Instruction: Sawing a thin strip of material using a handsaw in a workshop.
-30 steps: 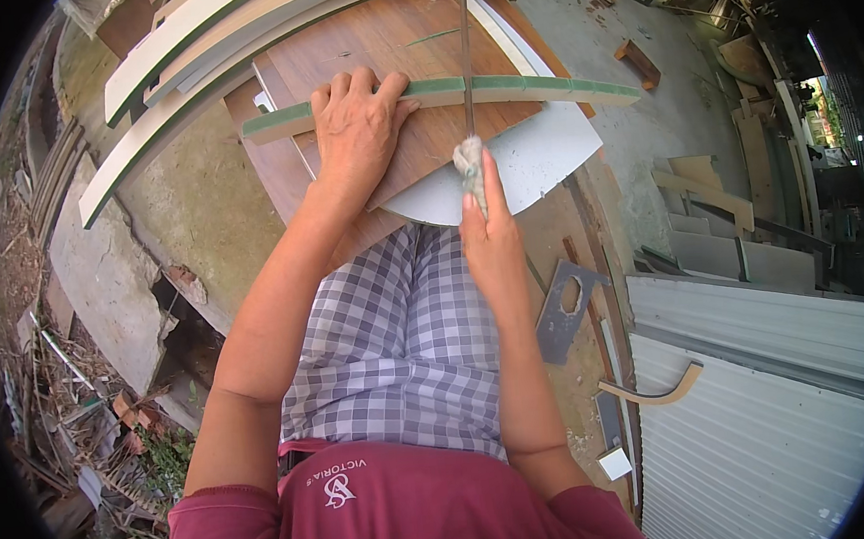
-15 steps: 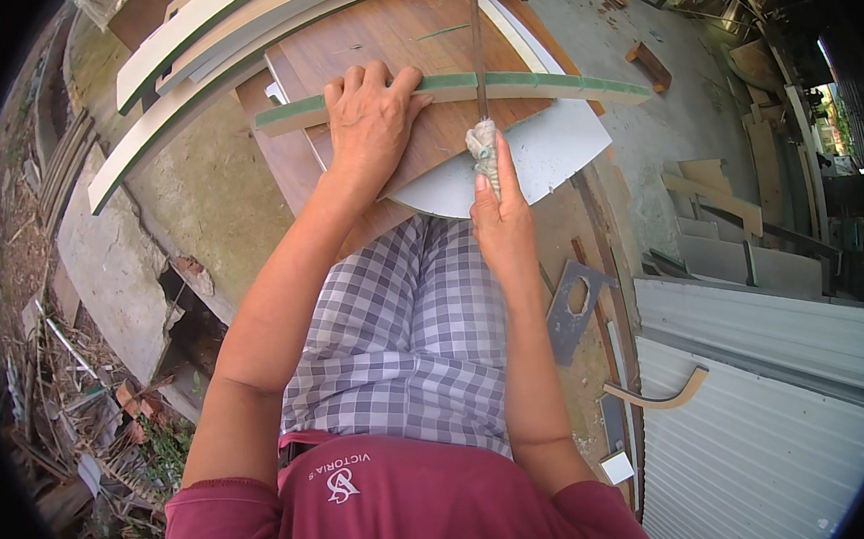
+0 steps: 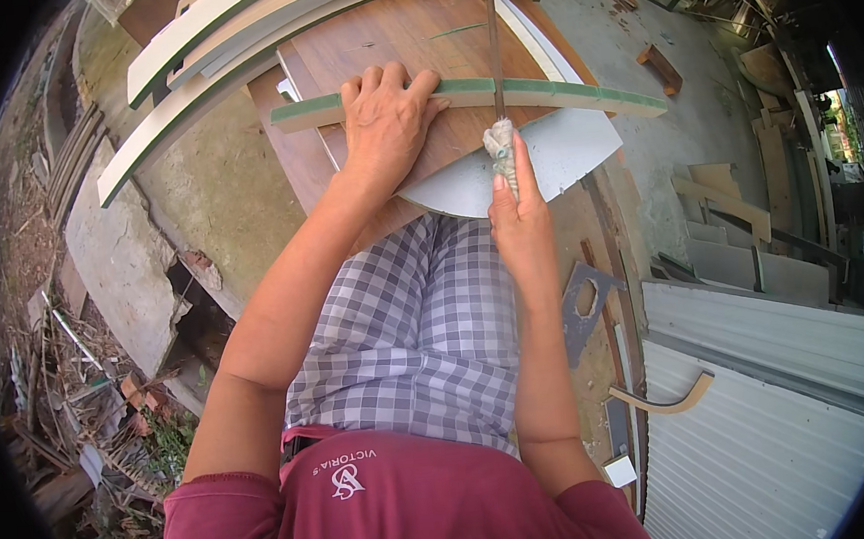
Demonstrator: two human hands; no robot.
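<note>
A narrow, gently curved strip (image 3: pixel 570 94), pale on its side and green along its upper edge, lies across the wooden work surface (image 3: pixel 416 40). My left hand (image 3: pixel 385 123) presses it down, fingers bent over the green edge and thumb alongside. To the right of that hand, a long thin metal file (image 3: pixel 495 50) crosses the strip, pointing away from me. Its handle is wrapped in pale cloth. My right hand (image 3: pixel 521 225) is closed round this handle, thumb on top and forefinger stretched along the side. A white rounded panel (image 3: pixel 554 156) shows under the near edge of the boards.
Several long curved strips (image 3: pixel 208 70) are stacked at the far left. A grey plate with a cut-out (image 3: pixel 583 309) lies right of my legs, near a bent strip (image 3: pixel 677 400) on white corrugated sheeting (image 3: pixel 755 447). Broken concrete (image 3: pixel 120 246) and scrap lie left.
The whole view has shifted slightly, so everything sits a little farther right. Both hands keep their hold, and the file still crosses the strip at about the same place.
</note>
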